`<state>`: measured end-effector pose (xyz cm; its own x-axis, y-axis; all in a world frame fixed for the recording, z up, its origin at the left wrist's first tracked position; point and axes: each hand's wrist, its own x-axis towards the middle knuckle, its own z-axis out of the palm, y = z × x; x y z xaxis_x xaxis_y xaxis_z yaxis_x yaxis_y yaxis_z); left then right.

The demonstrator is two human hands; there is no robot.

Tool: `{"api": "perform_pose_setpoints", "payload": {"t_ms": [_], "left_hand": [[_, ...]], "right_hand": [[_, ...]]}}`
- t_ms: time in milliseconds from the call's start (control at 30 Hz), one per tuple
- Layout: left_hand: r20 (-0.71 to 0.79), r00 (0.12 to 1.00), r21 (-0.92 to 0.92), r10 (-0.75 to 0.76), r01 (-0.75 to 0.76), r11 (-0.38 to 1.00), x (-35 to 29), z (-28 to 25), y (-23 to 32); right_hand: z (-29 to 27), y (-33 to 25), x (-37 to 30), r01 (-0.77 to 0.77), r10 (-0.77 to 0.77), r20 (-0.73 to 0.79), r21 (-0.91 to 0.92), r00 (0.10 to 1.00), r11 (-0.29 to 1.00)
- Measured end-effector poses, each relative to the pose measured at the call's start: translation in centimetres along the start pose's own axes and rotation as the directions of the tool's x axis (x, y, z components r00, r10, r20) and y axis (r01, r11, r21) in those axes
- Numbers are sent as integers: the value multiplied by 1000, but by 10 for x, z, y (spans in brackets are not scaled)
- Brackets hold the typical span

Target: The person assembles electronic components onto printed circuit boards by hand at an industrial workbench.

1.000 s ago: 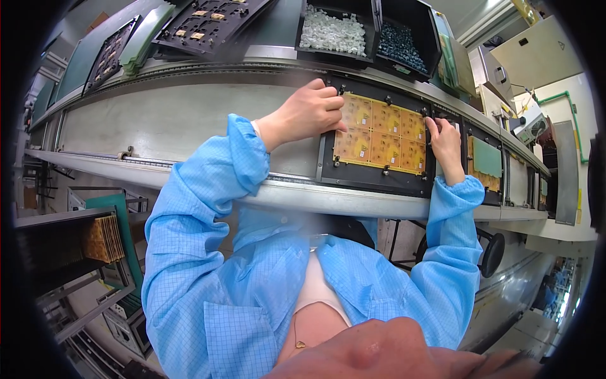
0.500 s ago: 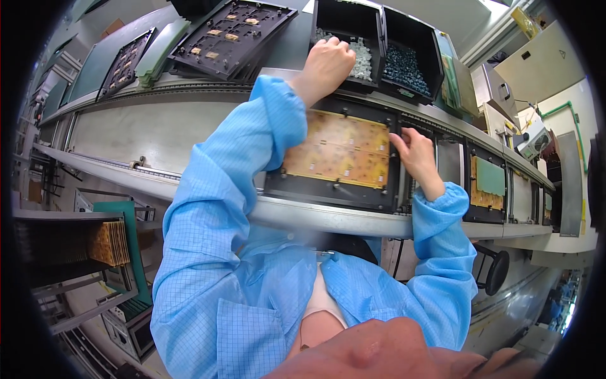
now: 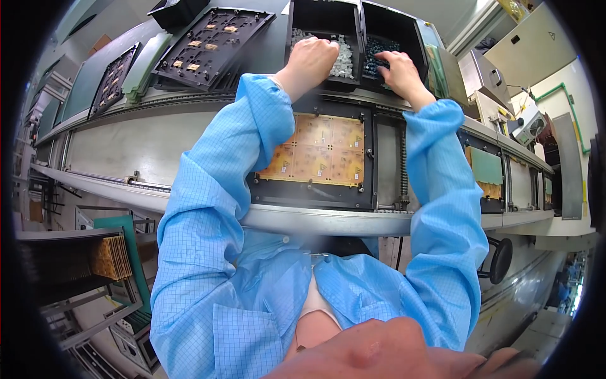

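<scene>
Currently the left hand (image 3: pixel 310 61) curls over far white parts (image 3: pixel 343 60), any pinch impossible to tell; the right hand (image 3: pixel 402 74), thumb and forefinger parted, reaches blue parts (image 3: pixel 380 48). The amber board (image 3: pixel 323 149) lies nearer.

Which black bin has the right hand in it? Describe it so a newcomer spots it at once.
Find the long conveyor; beyond its yellow panel stand two black bins side by side. Take the right bin, which the right hand reaches into. It holds dark blue pieces, while the left bin holds white pieces.
</scene>
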<state>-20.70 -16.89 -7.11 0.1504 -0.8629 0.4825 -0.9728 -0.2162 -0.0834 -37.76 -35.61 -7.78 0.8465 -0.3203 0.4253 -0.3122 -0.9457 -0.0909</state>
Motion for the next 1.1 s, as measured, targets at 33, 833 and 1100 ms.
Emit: {"api": "perform_pose_setpoints", "payload": {"t_ms": [33,833,1100], "left_hand": [[1,1000,-68,3,-3,998,0,-1,-2],[497,867,-845,-40,494,205,-76,-60,16],[554,832,-763,-3,510,397,-56,-37,53]], "right_hand": [[12,3,8,-51,44,104,66,994,997],[-21,0,20,-177,186,-1,305,983,936],[-37,-46,-71,-260,175,195,806,965,532]]}}
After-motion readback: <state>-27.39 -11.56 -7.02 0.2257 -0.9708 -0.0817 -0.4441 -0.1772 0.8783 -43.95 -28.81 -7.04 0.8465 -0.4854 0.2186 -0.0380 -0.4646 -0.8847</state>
